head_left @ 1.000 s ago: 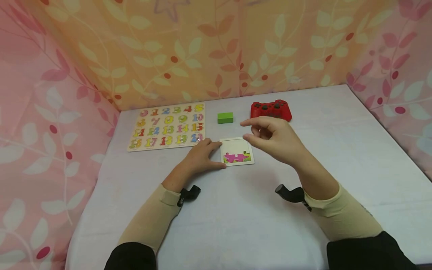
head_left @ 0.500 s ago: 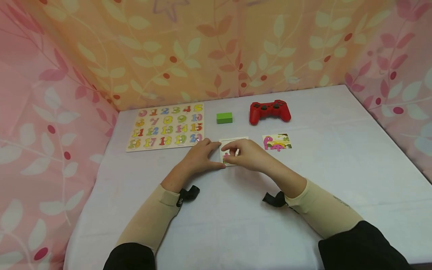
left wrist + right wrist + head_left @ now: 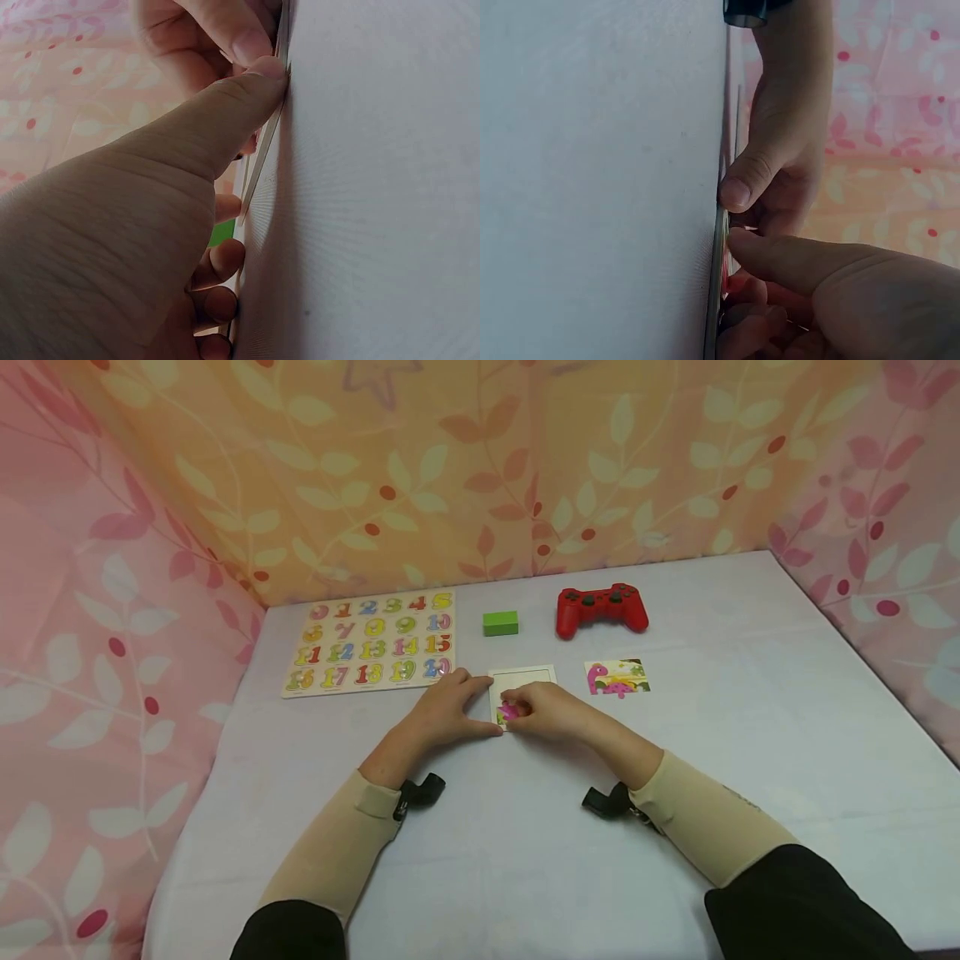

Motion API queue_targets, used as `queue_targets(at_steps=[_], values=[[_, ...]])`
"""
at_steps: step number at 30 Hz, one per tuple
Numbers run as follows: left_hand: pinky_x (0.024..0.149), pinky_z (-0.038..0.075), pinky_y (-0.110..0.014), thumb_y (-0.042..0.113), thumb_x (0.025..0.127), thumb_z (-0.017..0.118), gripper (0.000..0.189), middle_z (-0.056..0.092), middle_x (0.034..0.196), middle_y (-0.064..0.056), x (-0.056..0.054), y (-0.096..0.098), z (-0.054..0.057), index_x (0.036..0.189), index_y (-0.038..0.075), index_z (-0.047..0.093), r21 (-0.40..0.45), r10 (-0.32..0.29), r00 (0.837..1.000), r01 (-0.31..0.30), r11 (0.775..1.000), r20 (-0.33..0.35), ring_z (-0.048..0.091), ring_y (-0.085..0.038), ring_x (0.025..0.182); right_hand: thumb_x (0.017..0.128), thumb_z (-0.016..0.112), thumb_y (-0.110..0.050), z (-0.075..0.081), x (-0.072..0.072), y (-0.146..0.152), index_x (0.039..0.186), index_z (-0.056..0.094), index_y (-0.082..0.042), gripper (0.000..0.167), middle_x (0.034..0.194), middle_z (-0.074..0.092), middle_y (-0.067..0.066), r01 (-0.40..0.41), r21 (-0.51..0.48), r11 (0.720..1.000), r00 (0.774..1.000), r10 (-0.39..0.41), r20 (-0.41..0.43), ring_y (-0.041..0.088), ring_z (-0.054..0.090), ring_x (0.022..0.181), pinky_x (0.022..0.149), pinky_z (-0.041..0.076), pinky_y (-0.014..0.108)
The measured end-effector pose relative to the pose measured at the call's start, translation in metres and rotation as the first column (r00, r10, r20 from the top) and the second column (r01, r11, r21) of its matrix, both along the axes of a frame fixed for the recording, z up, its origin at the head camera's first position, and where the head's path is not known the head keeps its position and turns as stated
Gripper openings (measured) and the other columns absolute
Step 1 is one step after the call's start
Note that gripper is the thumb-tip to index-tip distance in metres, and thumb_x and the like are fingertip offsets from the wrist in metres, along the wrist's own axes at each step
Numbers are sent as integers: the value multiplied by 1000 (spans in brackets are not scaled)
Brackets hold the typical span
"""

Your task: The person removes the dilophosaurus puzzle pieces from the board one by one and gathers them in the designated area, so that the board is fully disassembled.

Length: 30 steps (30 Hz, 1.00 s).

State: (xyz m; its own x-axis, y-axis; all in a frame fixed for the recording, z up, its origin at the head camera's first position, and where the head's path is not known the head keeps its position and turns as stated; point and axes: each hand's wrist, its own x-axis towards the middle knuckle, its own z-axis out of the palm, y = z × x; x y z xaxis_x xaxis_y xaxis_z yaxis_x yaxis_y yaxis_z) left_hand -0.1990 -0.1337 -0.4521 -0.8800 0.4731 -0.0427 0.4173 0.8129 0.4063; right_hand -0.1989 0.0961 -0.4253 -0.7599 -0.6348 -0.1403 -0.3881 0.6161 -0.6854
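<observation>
A small white puzzle tray [image 3: 522, 675] lies on the table, with pink and green jigsaw pieces [image 3: 504, 714] along its lower edge. My left hand [image 3: 442, 710] holds the tray by its left side, the forefinger at the upper edge and the thumb at the lower left corner. Over the tray's lower part is my right hand [image 3: 551, 710], with thumb and forefinger pinching at a jigsaw piece in it; the hand hides the right half of that row. More dinosaur jigsaw pieces [image 3: 617, 677] lie joined on the cloth to the right.
A wooden number board [image 3: 369, 643] lies at the back left, close to my left hand. Behind the tray are a green block [image 3: 500, 623] and a red game controller [image 3: 602, 608]. Patterned curtains border the white table [image 3: 480, 860] at the back and sides.
My right hand has come left and down from above the loose pieces onto the tray's lower part, uncovering the loose dinosaur pieces and the controller. My left hand has stayed at the tray.
</observation>
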Motion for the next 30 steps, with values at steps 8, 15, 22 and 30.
queue_targets(at_steps=[8, 15, 22, 30], values=[[81, 43, -33, 63, 79, 81, 90, 53, 115, -2, 0, 0, 0, 151, 19, 52, 1, -3, 1000, 3, 1000, -4, 48, -18, 96, 88, 82, -13, -9, -4, 1, 121, 71, 0, 37, 72, 55, 0, 54, -60, 997, 998, -55, -6, 14, 50, 70, 67, 40, 29], [80, 43, -33, 64, 78, 81, 90, 53, 114, -1, 0, 2, -1, 151, 19, 53, -7, -4, 1000, 4, 1000, -13, 47, -17, 95, 85, 85, -14, -15, -3, 3, 115, 60, -5, 40, 76, 56, 1, 121, -117, 986, 992, -116, 51, 14, 50, 70, 70, 42, 31], [79, 43, -33, 63, 78, 82, 90, 52, 112, -1, -1, 1, -1, 150, 19, 53, -6, 1, 1000, -1, 1000, -16, 47, -17, 93, 83, 86, -18, -16, -4, 1, 112, 58, -7, 41, 75, 56, 1, 121, -166, 979, 993, -119, 23, 13, 51, 68, 68, 43, 30], [80, 44, -34, 66, 77, 81, 90, 53, 112, -1, -2, 0, -2, 149, 19, 55, 5, -9, 1000, 9, 1000, -30, 49, -17, 93, 84, 83, -22, 15, 5, 5, 112, 63, -11, 36, 99, 63, 6, 151, -246, 957, 988, -145, 44, 19, 62, 73, 68, 48, 32]])
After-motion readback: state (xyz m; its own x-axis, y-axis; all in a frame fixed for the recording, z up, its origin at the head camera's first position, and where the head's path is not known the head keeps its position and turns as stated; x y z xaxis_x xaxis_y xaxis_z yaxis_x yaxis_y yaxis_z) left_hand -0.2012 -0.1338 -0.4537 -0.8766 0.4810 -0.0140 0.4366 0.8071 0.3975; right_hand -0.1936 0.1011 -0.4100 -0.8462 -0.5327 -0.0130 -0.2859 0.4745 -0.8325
